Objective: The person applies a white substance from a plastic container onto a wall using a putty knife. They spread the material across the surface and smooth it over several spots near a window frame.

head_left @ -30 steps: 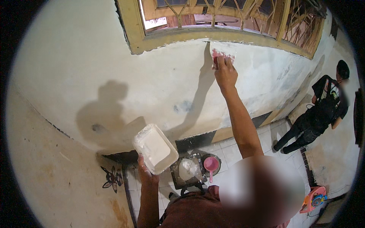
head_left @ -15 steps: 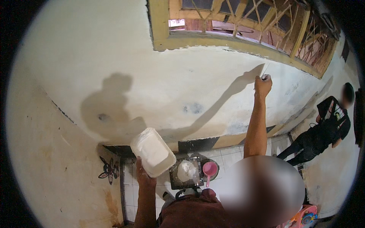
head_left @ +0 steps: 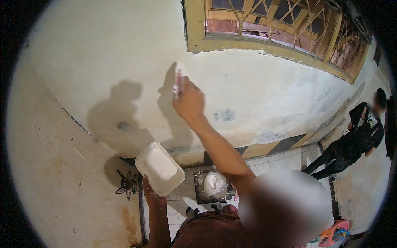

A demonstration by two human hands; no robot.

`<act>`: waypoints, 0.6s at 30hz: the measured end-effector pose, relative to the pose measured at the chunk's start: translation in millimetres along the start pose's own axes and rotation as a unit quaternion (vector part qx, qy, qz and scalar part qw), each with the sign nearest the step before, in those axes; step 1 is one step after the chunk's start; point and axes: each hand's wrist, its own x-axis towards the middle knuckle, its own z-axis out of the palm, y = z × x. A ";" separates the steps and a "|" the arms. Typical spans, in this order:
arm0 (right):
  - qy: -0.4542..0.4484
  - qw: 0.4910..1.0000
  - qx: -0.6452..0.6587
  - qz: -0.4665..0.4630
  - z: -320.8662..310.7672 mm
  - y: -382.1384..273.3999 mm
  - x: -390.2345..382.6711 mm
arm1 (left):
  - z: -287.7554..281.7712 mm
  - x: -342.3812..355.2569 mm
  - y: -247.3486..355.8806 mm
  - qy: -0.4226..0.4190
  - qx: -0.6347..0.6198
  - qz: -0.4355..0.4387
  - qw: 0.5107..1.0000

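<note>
My left hand (head_left: 154,194) is closed on the lower edge of a white rectangular plastic tub (head_left: 165,182), which holds white paste and is tilted toward me. Raised against the wall, my right hand (head_left: 189,97) grips a putty knife (head_left: 178,76) with a reddish handle and a pale blade, slightly smeared by motion. The blade's tip is at the cream wall (head_left: 136,58), left of and below the window corner; I cannot tell whether it touches. Dark patches mark the wall to the right of the hand.
A yellow-framed window (head_left: 264,45) with a metal grille is at upper right. Below, a dark square stand (head_left: 200,192) bears a white plastic bag (head_left: 214,183). A person in black (head_left: 351,138) stands at right. A red and blue toy-like object (head_left: 337,233) lies lower right.
My right hand has swept left with the putty knife, from below the window to beyond its left corner. The right forearm now hides most of the pink dipper. The left hand still holds the tub.
</note>
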 end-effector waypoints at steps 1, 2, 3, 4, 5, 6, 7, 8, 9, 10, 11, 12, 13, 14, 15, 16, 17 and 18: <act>0.045 0.997 -0.028 -0.048 -8.3 8.3 -7.4 | -4.8 -0.3 3.3 -0.008 0.004 0.011 1.000; 0.091 0.989 -0.060 -0.097 -19.0 24.8 -9.6 | -7.4 1.8 3.1 -0.019 0.004 0.019 1.000; 0.109 0.981 -0.107 -0.120 -27.0 43.8 -9.3 | -13.0 4.4 3.5 -0.020 0.003 0.021 1.000; 0.128 0.969 -0.155 -0.141 -34.9 63.9 -8.0 | -19.2 8.0 3.1 -0.016 -0.003 0.011 1.000; 0.141 0.958 -0.185 -0.165 -39.7 79.2 -5.0 | -23.2 9.9 2.8 -0.011 -0.009 0.001 1.000; 0.155 0.944 -0.221 -0.189 -45.9 96.9 0.5 | -19.8 10.3 2.0 -0.014 -0.011 -0.004 1.000; 0.128 0.934 -0.255 -0.215 -49.0 122.0 5.6 | -13.0 8.9 1.4 -0.025 -0.012 -0.011 1.000; 0.125 0.933 -0.261 -0.213 -47.5 144.3 5.2 | -11.2 6.9 -0.8 -0.030 -0.011 -0.019 0.999; 0.087 0.915 -0.299 -0.258 -47.4 166.4 2.2 | -13.9 8.6 -7.1 -0.030 -0.010 -0.029 0.999; 0.051 0.895 -0.327 -0.300 -43.8 185.0 -4.1 | -19.2 12.6 -9.0 -0.036 -0.027 -0.041 0.998; 0.081 0.880 -0.309 -0.351 -40.4 191.9 -16.7 | -19.0 17.5 -6.5 -0.044 -0.043 -0.046 0.997; 0.084 0.882 -0.307 -0.349 -39.9 198.6 -36.0 | -17.3 18.1 -6.2 -0.045 -0.040 -0.043 0.997; 0.061 0.911 -0.272 -0.305 -42.4 196.1 -54.1 | -9.6 16.2 -6.1 -0.031 -0.016 -0.023 0.999; 0.037 0.935 -0.240 -0.260 -49.7 190.1 -58.8 | -3.0 16.1 -8.6 -0.017 0.006 -0.007 1.000; 0.039 0.934 -0.241 -0.261 -54.1 185.9 -50.4 | -1.2 18.7 -10.2 -0.020 0.005 -0.007 1.000; 0.088 0.927 -0.265 -0.253 -61.4 165.7 -39.1 | -4.3 18.9 -10.5 -0.029 0.000 -0.014 0.999; 0.136 0.917 -0.287 -0.243 -67.3 146.9 -25.4 | -6.6 19.3 -10.8 -0.038 -0.005 -0.020 0.999; 0.134 0.921 -0.285 -0.231 -70.2 134.7 -7.4 | -8.1 18.5 -10.3 -0.035 -0.001 -0.022 0.999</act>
